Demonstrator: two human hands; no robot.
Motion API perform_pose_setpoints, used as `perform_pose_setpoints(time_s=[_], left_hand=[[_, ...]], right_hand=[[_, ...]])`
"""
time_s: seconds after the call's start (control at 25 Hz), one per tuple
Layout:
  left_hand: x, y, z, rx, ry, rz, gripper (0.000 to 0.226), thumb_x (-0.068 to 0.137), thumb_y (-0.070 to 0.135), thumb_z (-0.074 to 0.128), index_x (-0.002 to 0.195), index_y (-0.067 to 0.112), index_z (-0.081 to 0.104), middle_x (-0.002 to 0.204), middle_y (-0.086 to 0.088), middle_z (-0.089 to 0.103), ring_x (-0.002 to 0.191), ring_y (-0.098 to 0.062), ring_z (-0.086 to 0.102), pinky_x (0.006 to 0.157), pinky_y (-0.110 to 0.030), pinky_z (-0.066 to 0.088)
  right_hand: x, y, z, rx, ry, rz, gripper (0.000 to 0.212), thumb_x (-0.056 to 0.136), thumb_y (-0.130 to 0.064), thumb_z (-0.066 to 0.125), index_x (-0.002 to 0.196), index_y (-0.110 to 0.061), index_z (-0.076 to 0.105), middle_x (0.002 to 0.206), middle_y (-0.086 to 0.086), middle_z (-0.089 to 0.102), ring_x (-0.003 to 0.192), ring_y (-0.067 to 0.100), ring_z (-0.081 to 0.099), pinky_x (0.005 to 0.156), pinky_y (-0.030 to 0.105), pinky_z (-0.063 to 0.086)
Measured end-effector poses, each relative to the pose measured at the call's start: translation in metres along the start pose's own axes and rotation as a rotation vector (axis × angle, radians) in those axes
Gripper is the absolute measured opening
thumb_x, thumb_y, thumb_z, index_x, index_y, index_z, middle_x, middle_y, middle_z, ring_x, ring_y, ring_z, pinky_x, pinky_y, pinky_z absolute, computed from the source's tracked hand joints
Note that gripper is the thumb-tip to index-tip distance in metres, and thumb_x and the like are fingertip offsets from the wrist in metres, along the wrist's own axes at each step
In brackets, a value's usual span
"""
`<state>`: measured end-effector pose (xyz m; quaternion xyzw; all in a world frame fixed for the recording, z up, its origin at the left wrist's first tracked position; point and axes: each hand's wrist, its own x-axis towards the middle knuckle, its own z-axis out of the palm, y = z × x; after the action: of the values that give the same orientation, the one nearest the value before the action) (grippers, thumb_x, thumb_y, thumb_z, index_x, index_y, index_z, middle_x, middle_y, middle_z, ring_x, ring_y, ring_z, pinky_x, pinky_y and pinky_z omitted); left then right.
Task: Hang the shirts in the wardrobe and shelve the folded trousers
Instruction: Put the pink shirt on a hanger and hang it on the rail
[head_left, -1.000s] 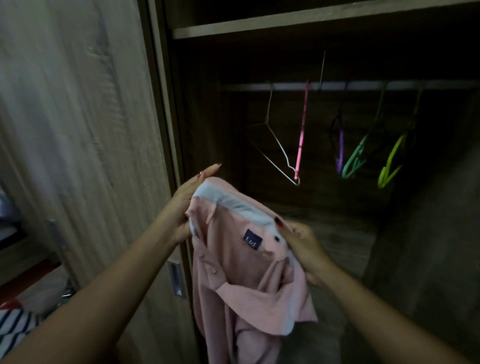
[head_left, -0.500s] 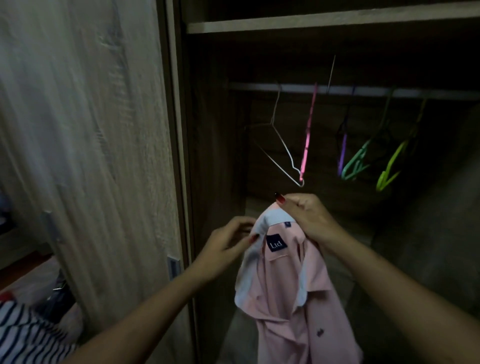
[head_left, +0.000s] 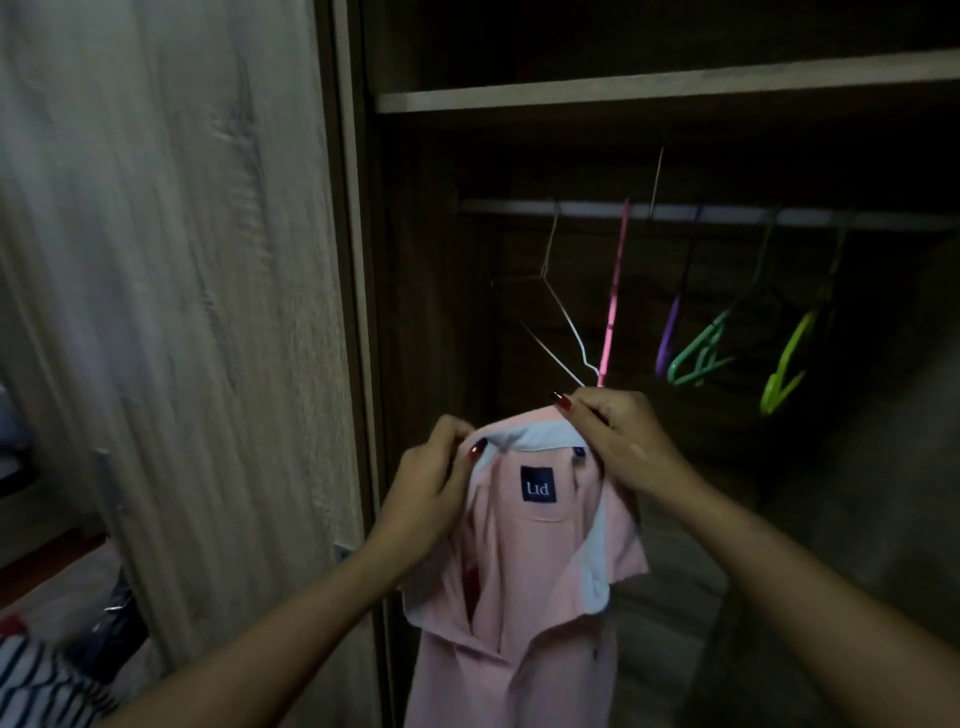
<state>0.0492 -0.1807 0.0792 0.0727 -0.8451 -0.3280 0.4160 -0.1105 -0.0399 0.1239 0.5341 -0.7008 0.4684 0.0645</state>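
Observation:
A pink polo shirt (head_left: 524, 597) with a pale collar and a dark neck label hangs in front of the open wardrobe. My left hand (head_left: 434, 493) pinches the collar's left side. My right hand (head_left: 618, 441) grips the collar's right side, just under the low tip of a white wire hanger (head_left: 563, 322). A pink hanger (head_left: 613, 296) hangs beside the white one on the rail (head_left: 727, 214). No trousers are in view.
Purple (head_left: 670, 332), green (head_left: 698, 353) and lime (head_left: 787, 364) hangers hang further right on the rail. A shelf (head_left: 649, 91) runs above. The wooden wardrobe door (head_left: 171, 312) stands at the left. Striped fabric (head_left: 36, 680) lies at the bottom left.
Both hands have turned the shirt and lifted it up and to the right, from beside the door edge into the wardrobe opening. The collar now faces me, spread between the two hands.

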Motion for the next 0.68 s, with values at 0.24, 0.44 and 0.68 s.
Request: perform_pose_setpoints(time_s=[0.24, 0.44, 0.68], left_hand=[[0.057, -0.007, -0.054, 0.243, 0.064, 0.101, 0.008, 0.093, 0.018, 0.056, 0.089, 0.025, 0.057, 0.076, 0.013, 0.062, 0.071, -0.001, 0.060, 0.060, -0.011, 0.040], [0.066, -0.012, -0.056, 0.195, 0.044, 0.063, 0.008, 0.091, 0.023, 0.058, 0.091, 0.017, 0.063, 0.081, 0.007, 0.067, 0.077, -0.004, 0.063, 0.068, -0.024, 0.048], [0.061, -0.015, -0.069, 0.073, 0.054, -0.107, 0.012, 0.091, 0.017, 0.059, 0.094, 0.010, 0.067, 0.089, -0.006, 0.070, 0.083, -0.018, 0.066, 0.070, -0.029, 0.051]], right_hand=[[0.093, -0.008, 0.037, -0.166, 0.158, 0.155, 0.022, 0.089, -0.010, 0.056, 0.111, -0.010, 0.054, 0.116, 0.008, 0.049, 0.101, 0.020, 0.053, 0.084, 0.032, 0.047], [0.123, 0.045, 0.006, -0.298, 0.295, 0.641, 0.057, 0.087, 0.003, 0.054, 0.139, 0.002, 0.030, 0.141, 0.024, 0.039, 0.128, 0.039, 0.042, 0.100, 0.040, 0.041], [0.123, 0.052, 0.010, -0.024, 0.509, 0.545, 0.024, 0.095, -0.006, 0.045, 0.107, 0.002, 0.064, 0.103, 0.015, 0.063, 0.097, 0.026, 0.059, 0.071, 0.023, 0.036]])
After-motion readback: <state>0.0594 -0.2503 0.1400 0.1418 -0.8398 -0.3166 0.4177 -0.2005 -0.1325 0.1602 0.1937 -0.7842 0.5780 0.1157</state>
